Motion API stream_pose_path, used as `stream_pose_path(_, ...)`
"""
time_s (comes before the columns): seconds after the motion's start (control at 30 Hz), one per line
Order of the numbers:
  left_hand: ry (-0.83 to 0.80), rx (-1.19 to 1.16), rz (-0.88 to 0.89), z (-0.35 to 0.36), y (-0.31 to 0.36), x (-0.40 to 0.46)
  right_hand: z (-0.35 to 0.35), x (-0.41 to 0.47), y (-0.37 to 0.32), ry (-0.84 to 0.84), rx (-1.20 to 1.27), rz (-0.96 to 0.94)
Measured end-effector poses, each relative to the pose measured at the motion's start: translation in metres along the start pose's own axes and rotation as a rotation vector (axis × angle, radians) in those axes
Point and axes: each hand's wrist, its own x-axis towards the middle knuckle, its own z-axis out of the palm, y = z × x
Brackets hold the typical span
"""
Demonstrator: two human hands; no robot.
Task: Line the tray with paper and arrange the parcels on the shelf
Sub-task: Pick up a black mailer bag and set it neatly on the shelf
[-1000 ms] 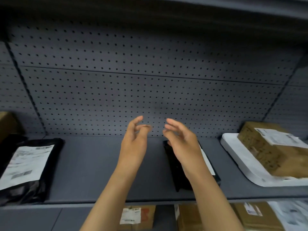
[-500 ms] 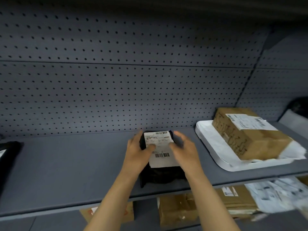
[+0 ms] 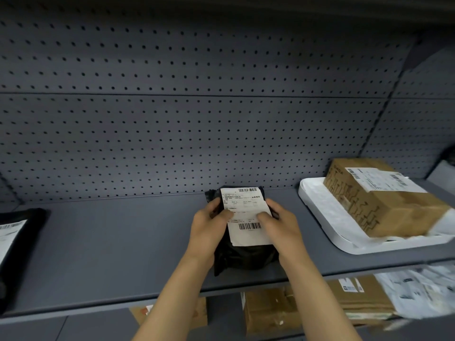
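Observation:
A small black parcel (image 3: 246, 254) with a white shipping label lies on the grey shelf (image 3: 123, 242). My left hand (image 3: 209, 227) grips its left side and my right hand (image 3: 280, 227) grips its right side, thumbs on the label. To the right stands a white tray (image 3: 317, 210) lined with white paper. A brown cardboard parcel (image 3: 384, 203) with a label rests on that paper.
Another black parcel (image 3: 14, 237) with a label lies at the shelf's left end. A perforated grey back panel (image 3: 197, 119) rises behind. On the shelf below sit brown boxes (image 3: 270, 313) and white plastic mailers (image 3: 418, 289).
Both hands came down from mid-air and closed on the black parcel. The view has shifted so the tray sits closer to the middle.

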Motion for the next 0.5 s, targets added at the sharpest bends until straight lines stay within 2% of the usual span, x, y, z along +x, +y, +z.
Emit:
stream_pose_path(0.23,0.074,-0.092,0.062,-0.038,0.033,-0.02,0.022,-0.023,-0.042,-0.077,0.054,-0.118)
stream_pose_path(0.5,0.216,-0.148,0.102,-0.125,0.064,-0.044,0.101,-0.052,-0.078,-0.207,0.072,-0.166)
